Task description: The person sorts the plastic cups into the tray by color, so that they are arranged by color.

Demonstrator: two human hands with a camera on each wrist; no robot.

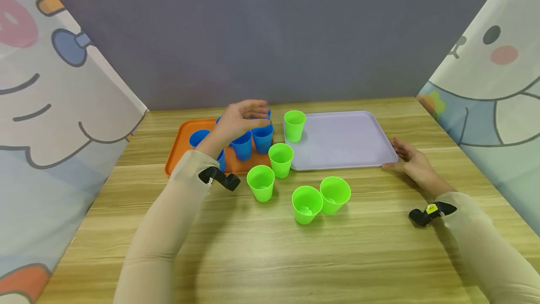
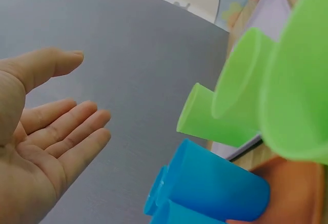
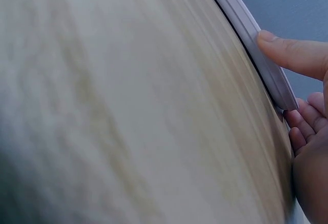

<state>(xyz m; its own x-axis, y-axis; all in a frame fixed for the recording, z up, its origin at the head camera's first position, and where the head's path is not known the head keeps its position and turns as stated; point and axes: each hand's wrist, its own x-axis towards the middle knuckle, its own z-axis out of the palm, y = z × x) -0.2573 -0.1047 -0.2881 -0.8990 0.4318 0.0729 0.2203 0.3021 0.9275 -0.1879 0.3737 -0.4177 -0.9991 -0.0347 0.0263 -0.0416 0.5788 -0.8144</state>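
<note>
My left hand (image 1: 241, 123) hovers over the orange tray (image 1: 179, 154), its fingers extended and thumb apart, with nothing in its grasp. Below and around it several blue cups (image 1: 242, 148) stand upright on that tray, some partly hidden by the hand. In the left wrist view the blue cup (image 2: 215, 183) is to the right of the open palm. One green cup (image 1: 294, 128) stands on the left end of the lavender tray (image 1: 341, 142). My right hand (image 1: 415, 166) holds that tray's near right corner, the thumb (image 3: 287, 55) against its rim and the fingers bent around the corner.
On the wooden table (image 1: 261, 257), in front of the trays, stand more green cups: one (image 1: 280, 161) by the gap between the trays, another (image 1: 260, 184) nearer, and a close pair (image 1: 307, 205) farther right. A grey wall (image 1: 270, 37) rises behind the table.
</note>
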